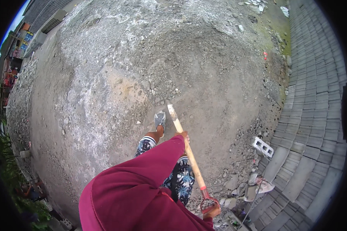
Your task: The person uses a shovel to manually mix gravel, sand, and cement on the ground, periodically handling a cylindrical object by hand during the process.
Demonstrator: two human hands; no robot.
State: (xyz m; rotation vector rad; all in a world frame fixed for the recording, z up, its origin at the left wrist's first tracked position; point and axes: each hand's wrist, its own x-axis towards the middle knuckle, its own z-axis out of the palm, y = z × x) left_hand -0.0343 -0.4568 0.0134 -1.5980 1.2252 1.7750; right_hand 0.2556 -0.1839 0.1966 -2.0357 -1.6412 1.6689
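While I stand on the gravel mound point(115, 77), my left hand point(184, 135) is closed around the middle of the shovel's wooden shaft point(189, 152), and my right hand point(212, 211) grips the red handle point(209, 202) near me. Its far end points down at the gravel by my shoe point(160, 119); the blade I cannot make out. Nothing looks lifted yet, and most of the heap lies untouched. Grey paving blocks point(316, 115) run along the right.

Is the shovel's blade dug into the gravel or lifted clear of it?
Cannot tell: the shovel slants from the hands to the ground, and no blade shows at its far end.
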